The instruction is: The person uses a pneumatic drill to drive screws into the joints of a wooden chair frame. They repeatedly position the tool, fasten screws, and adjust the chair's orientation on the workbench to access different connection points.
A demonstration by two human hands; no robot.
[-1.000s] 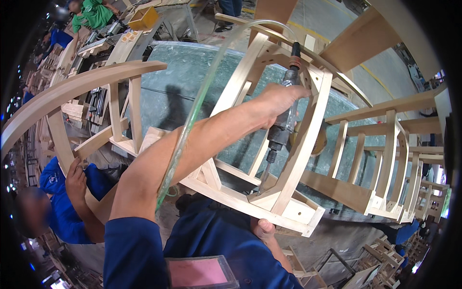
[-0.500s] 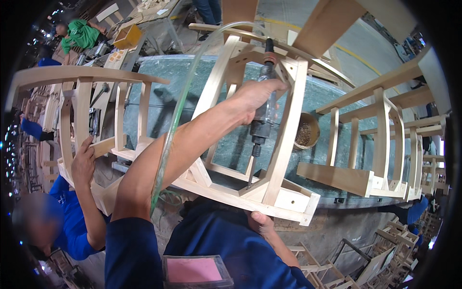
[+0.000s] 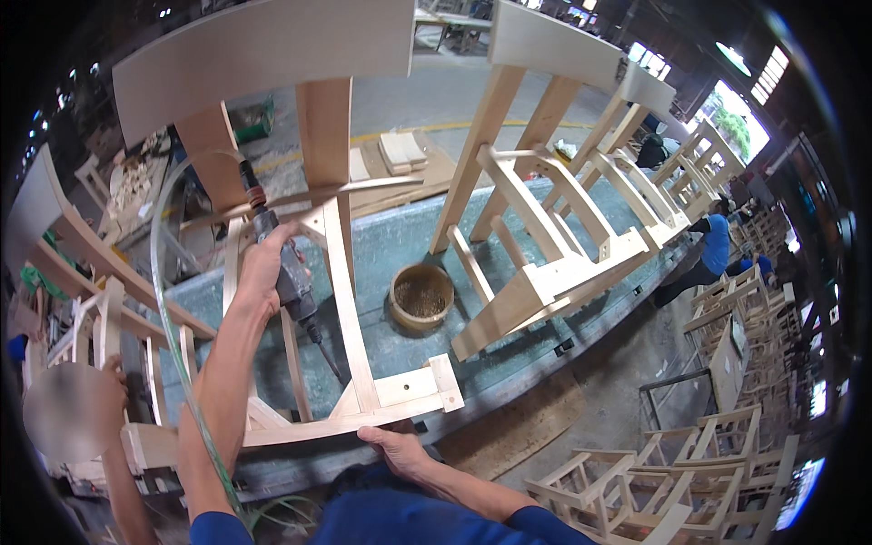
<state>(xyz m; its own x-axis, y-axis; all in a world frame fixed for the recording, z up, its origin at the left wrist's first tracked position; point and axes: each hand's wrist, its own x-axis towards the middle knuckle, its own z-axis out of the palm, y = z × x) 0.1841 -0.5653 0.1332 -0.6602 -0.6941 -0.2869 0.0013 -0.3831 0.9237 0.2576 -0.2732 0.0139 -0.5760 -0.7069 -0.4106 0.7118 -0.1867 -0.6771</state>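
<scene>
My left hand (image 3: 265,263) is closed around a pneumatic screwdriver (image 3: 292,277), its long bit pointing down beside the front right corner block of a bare wooden chair frame (image 3: 350,318). Whether the bit touches a screw there is too small to tell. A clear greenish air hose (image 3: 163,300) loops from the tool's top down along my left forearm. At the frame's near rail, my right hand (image 3: 395,447) grips the wood, thumb on top and fingers hidden underneath. The chair's wide curved backrest (image 3: 263,64) rises at the far side.
A round tub (image 3: 413,321) of small fasteners sits on the green workbench (image 3: 381,243), right of the chair. More chair frames (image 3: 545,282) line the bench to the right. At left, a co-worker's hand (image 3: 113,386) is at another frame. Stacked frames (image 3: 627,481) stand lower right.
The view has swung right, so the chair and screwdriver appear farther left and more of the chair row shows. Both hands keep their holds; the screwdriver looks more tilted.
</scene>
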